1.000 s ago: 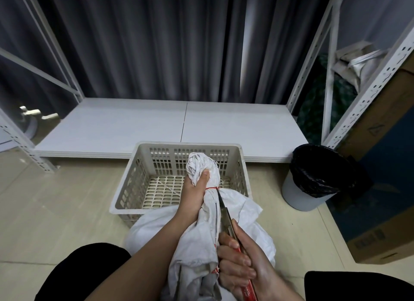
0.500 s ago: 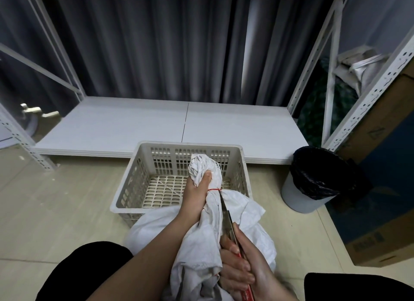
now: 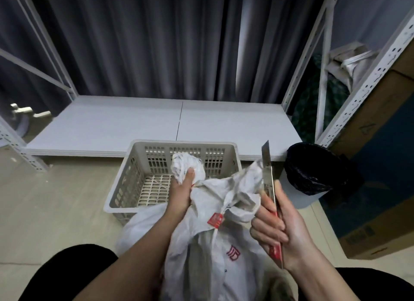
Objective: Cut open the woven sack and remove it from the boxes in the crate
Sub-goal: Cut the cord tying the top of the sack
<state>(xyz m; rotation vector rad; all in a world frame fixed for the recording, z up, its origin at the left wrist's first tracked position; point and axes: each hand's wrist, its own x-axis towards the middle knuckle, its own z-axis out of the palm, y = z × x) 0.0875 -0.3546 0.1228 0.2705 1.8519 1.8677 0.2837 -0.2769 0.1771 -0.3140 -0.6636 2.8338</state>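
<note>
Sack (image 3: 215, 251) lies bunched against the near edge of the crate (image 3: 125, 188), its lower part cut off by the frame. Left hand (image 3: 181, 193) grips its tied neck. Right hand (image 3: 277, 229) is curled round a red-handled knife (image 3: 267, 173), blade up beside the torn cloth. Any boxes are hidden under the cloth.

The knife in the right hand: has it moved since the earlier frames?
Yes. The knife has swung right, away from the sack's tied neck, toward the black-lined bin, blade pointing up.
</note>
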